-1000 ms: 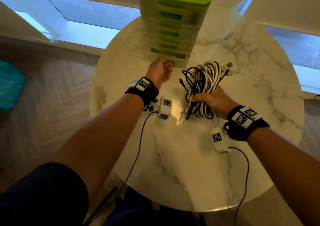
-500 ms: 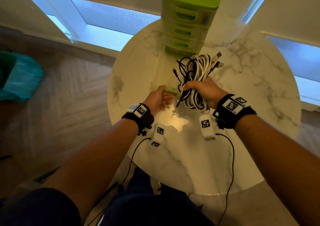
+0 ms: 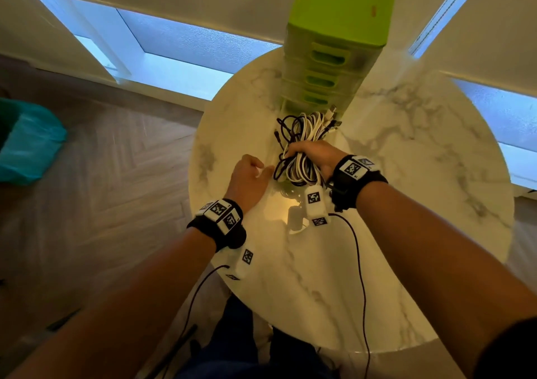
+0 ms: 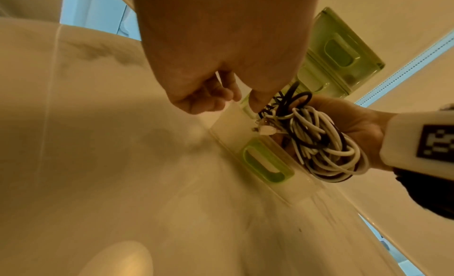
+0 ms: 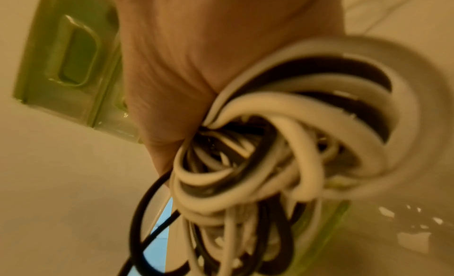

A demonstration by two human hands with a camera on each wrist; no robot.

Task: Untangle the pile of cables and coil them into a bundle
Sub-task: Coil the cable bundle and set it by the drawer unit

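A bundle of white and black cables point(image 3: 302, 134) is gripped in my right hand point(image 3: 312, 151), with plug ends sticking out at the far side. In the left wrist view the bundle point(image 4: 317, 140) hangs over the pulled-out translucent bottom drawer point(image 4: 233, 130), just behind its green handle point(image 4: 266, 161). My left hand point(image 3: 263, 167) is beside the bundle on the left, fingers curled, thumb and forefinger pinching the drawer front's left corner. The right wrist view shows the coiled loops point(image 5: 282, 144) bunched against my palm.
A tall green drawer unit point(image 3: 334, 58) stands at the back of the round marble table point(image 3: 406, 175), directly behind the bundle. Wires run from both wrist cameras off the table's near edge. A teal bag point(image 3: 29, 143) lies on the floor at the left.
My left hand has pulled the bottom drawer out toward me and shifted from its handle to its corner. My right hand has carried the bundle left, over the open drawer.
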